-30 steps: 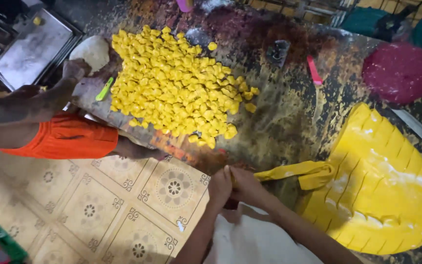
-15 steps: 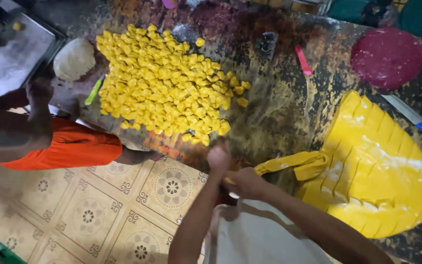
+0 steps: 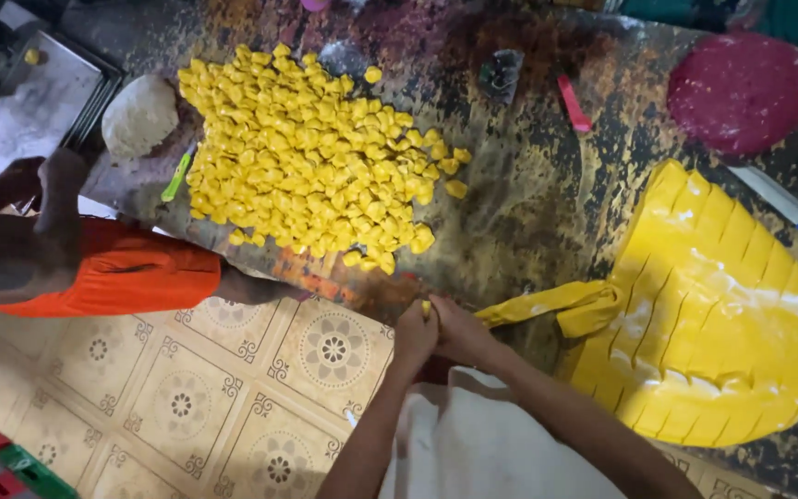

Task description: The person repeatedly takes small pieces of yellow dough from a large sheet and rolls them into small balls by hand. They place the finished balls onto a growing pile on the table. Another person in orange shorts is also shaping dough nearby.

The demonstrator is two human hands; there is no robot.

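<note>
Dark, stained desk (image 3: 528, 212) above a patterned tiled floor (image 3: 233, 388). Left hand (image 3: 415, 334) and right hand (image 3: 459, 330) meet at the desk edge, both pinched closed on one small yellow piece (image 3: 426, 307). Pile of yellow pieces (image 3: 307, 157) lies beyond; scored yellow sheet (image 3: 722, 314) right. Another person's arm (image 3: 11, 249) at left.

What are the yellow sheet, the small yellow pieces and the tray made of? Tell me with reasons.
Yellow sheet: soft dough, it seems; glossy, scored into strips, one strip pulling away limp.
Small yellow pieces: likely the same dough, matte and pinched.
Tray: metal, dull grey sheen, raised rim.
</note>
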